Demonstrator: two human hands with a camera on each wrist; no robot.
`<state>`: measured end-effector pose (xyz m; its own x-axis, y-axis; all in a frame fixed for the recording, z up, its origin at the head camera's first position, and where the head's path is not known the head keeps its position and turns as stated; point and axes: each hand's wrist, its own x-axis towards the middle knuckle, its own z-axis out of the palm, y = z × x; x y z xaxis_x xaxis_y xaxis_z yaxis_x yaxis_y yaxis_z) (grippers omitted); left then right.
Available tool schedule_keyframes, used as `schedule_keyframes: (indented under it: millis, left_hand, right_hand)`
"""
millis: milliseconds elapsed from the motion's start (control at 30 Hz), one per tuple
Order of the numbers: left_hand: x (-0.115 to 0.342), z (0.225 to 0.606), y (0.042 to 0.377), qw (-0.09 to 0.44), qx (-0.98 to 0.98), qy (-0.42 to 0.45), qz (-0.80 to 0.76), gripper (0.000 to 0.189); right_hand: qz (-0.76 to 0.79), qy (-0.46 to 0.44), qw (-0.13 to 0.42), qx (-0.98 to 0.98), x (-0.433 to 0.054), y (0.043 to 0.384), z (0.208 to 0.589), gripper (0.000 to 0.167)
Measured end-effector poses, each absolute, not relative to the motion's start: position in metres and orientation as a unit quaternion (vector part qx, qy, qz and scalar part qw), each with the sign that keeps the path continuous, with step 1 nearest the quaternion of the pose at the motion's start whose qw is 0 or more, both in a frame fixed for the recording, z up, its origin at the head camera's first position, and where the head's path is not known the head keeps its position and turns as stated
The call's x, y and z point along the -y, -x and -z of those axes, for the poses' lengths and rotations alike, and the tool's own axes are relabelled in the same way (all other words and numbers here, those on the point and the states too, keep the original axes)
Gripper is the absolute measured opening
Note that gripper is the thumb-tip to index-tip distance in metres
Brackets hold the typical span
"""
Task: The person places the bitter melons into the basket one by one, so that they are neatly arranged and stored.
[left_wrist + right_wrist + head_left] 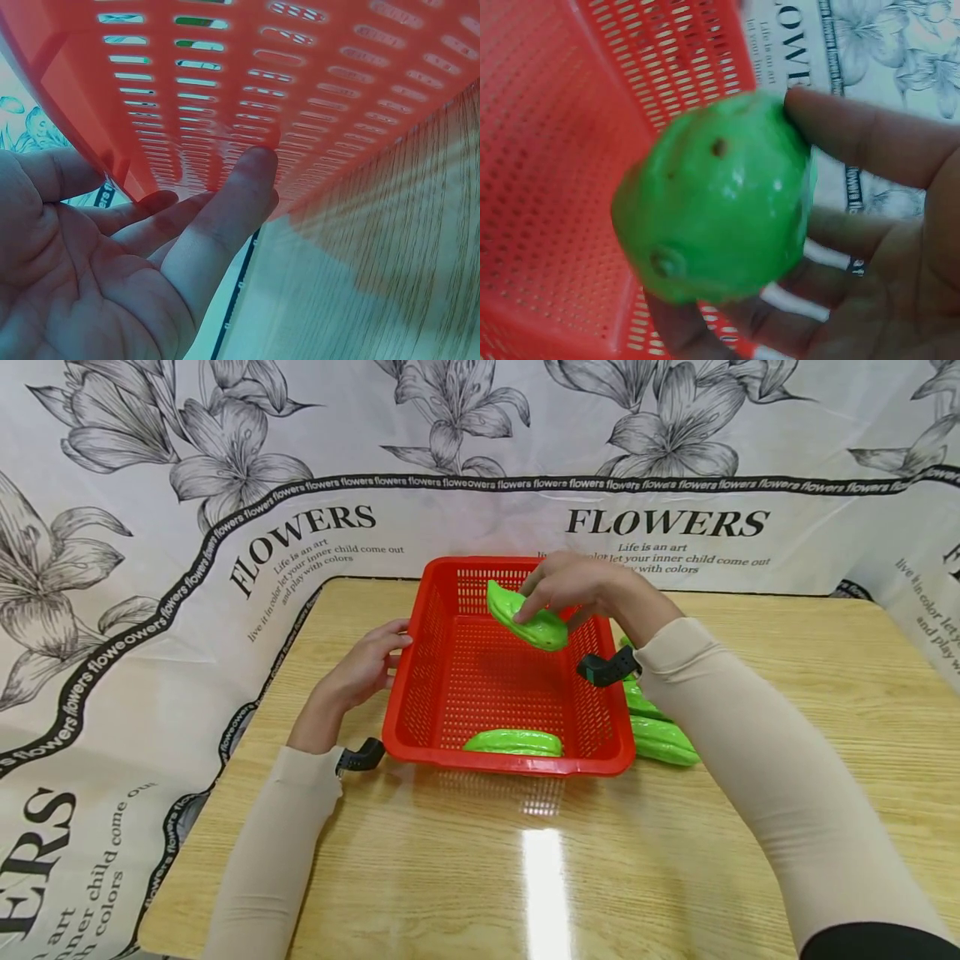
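My right hand [577, 583] holds a bright green ridged gourd [528, 620] tilted over the red plastic basket [506, 762]. In the right wrist view, fingers and thumb are around the gourd [720, 202], its blunt end toward the camera. Another gourd [513, 743] lies inside the basket along the near wall. At the basket's left side my left hand [363, 664] holds the rim. The left wrist view shows that hand's thumb at the rim and its fingers [217, 232] against the slotted outer wall [315, 120].
Several more green gourds [660, 742] lie on the wooden table [787, 693] just right of the basket, partly hidden by the right forearm. Flower-printed cloth [480, 518] hangs behind the table and along its left side.
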<state>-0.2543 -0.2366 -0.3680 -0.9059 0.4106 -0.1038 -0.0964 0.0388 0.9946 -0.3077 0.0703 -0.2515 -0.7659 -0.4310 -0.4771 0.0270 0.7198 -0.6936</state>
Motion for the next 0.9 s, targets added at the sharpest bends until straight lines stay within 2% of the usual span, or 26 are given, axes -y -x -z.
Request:
schedule_keyframes:
  millis: [200,400,900]
  left_hand:
    - [0.236,0.367,0.253,0.185,-0.698,-0.105,-0.684,0.044]
    - [0.236,0.366,0.253,0.183,-0.697,-0.109,-0.684,0.043]
    - [0.235,0.366,0.253,0.183,-0.702,-0.111,-0.680,0.044]
  right_hand:
    - [0.338,0.180,0.370,-0.846,-0.064,0.309,0.268,0.049]
    - [0.314,0.221,0.406,-0.829,-0.063,0.309,0.283,0.050]
    - [0.263,0.221,0.452,-0.823,-0.058,0.305,0.313,0.057]
